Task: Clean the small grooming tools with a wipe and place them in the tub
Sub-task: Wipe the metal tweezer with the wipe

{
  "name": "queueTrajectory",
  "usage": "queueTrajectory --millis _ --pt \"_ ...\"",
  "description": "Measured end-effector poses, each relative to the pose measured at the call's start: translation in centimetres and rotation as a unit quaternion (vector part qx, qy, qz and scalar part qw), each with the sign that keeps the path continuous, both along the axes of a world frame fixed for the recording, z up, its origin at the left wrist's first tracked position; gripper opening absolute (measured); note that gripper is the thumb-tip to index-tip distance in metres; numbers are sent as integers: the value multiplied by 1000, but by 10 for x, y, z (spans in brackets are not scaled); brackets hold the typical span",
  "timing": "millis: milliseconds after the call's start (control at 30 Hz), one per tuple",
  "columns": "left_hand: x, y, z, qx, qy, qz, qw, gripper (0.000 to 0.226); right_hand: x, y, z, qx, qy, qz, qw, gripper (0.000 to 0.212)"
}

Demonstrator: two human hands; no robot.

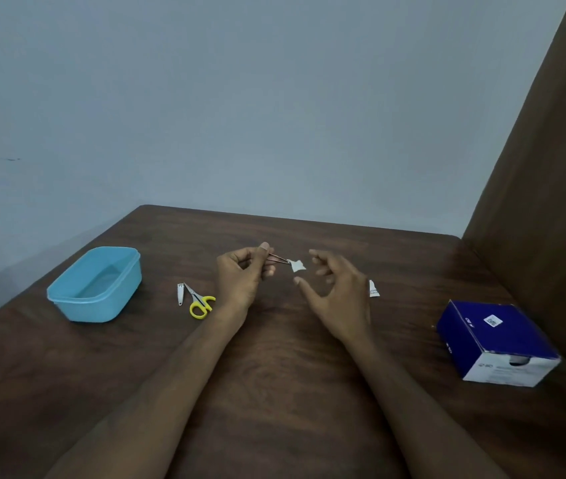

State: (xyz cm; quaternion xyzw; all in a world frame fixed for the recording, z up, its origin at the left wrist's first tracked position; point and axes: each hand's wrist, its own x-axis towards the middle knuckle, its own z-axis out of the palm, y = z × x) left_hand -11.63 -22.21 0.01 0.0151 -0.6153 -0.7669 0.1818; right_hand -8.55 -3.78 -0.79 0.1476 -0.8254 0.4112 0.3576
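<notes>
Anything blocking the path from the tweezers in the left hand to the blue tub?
Nothing visible. The tweezers sit in the left hand; the nail clipper and scissors lie low on the table toward the tub, which is open-topped.

Dark wood-grain table (274,375). Near left edge: open blue tub (96,286). Toward centre: nail clipper (180,294) just beside yellow-handled scissors (200,302). Right of centre: small white packet (374,289). Near right edge: blue-and-white box (495,342).
</notes>
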Motion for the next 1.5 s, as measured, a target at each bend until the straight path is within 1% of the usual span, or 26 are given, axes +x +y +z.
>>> queueTrajectory --millis 33,133,167,300,433,500,533,567,600,667,700,733,800,867,933,1033,1100,1200,1333,1400,1500 --pt "3 1 0 0 -2 2 1000 24 0 -4 -1 14 8 8 1000 40" --pt "10 4 -2 -11 -10 -3 1000 22 -2 -8 -2 58 46 -2 997 18" --pt "12 5 -2 -15 -11 -2 1000 22 -3 -8 -2 70 54 -10 996 13" --pt "16 4 -5 -32 -9 -2 999 23 -3 -11 -6 106 73 -25 991 13" --pt "26 6 -7 -46 -7 -29 999 23 -3 -16 -9 106 59 -50 991 11" --pt "31 5 -8 -38 -7 -23 999 23 3 -19 -6 103 63 -40 992 6" --pt "34 4 -9 -33 -10 -17 999 23 8 -21 -3 74 62 -31 995 5" --pt "36 4 -8 -28 -12 -12 999 22 14 -23 2 13 50 -26 998 4" --pt "39 3 -7 -21 -15 -6 1000 22 20 -26 7 -72 22 -23 997 5" --pt "46 1 -4 -6 -19 2 1000 23 28 -32 10 -224 -54 -30 973 8" --pt "50 -1 -2 1 -20 6 1000 23 27 -33 7 -261 -85 -38 961 11" --pt "55 -3 1 5 -21 11 1000 23 26 -33 3 -277 -112 -44 953 13" --pt "66 -13 6 5 -15 26 1000 22 23 -31 -1 -284 -151 -49 946 12" --pt "79 -28 15 -16 -12 42 999 19 23 -31 0 -260 -160 -62 950 10" --pt "90 -48 27 -15 -8 53 998 14 29 -36 6 -213 -153 -60 963 9" --pt "102 -89 45 14 6 65 998 9 40 -57 10 -143 -140 -24 979 7" --pt "109 -118 55 -1 1 75 997 9 49 -85 11 -127 -143 8 982 6" --pt "120 -158 67 -84 -21 125 988 14 61 -140 15 -105 -140 60 983 8" --pt "139 -203 78 -185 -59 216 957 9 70 -203 21 -73 -127 105 984 11" --pt "145 -220 82 -225 -65 254 938 8 72 -222 14 -32 -102 115 988 11" --pt "150 -232 80 -260 -75 301 915 8 71 -233 0 59 -57 127 988 10"
